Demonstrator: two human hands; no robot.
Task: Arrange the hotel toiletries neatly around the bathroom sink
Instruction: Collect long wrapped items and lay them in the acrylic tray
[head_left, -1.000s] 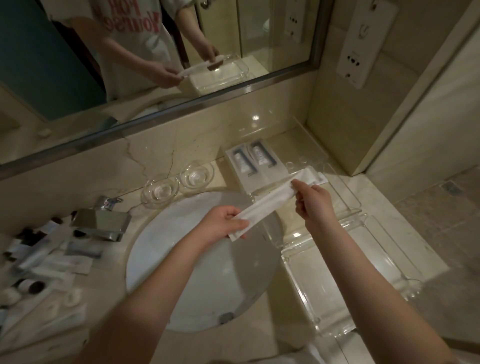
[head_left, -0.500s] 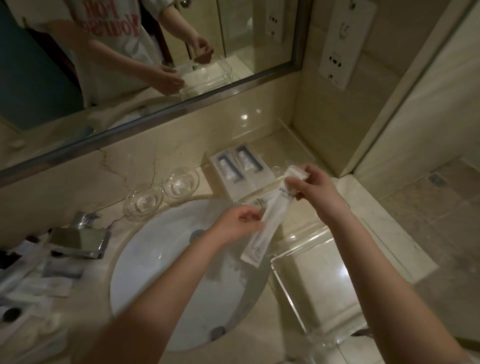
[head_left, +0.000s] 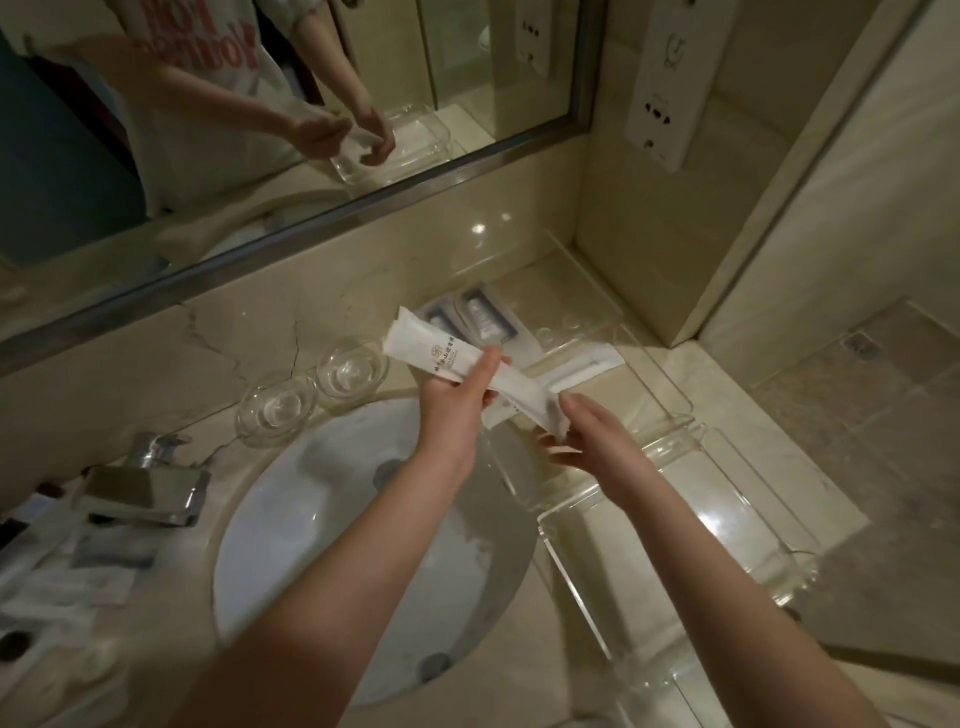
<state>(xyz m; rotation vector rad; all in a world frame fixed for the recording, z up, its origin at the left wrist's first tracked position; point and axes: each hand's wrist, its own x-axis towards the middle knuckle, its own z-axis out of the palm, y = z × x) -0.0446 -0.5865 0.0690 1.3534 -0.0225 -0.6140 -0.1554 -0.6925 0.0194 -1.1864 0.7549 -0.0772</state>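
Toiletries heaped at the far left of the worktop, blurred in the dim light. Round white sink dead centre, under both arms. Two clear trays on the right: near tray hard against the sink's rim, far tray in the corner, carrying two boxed tubes and a long white packet lying crosswise. Chrome faucet left of the sink. Two glass dishes side by side behind it. Left hand over the sink's far right rim, grip curled round a white sachet, printed end pointing up and left. Right hand at the sachet's lower end, fingers loose; pinching or merely touching, cannot tell.
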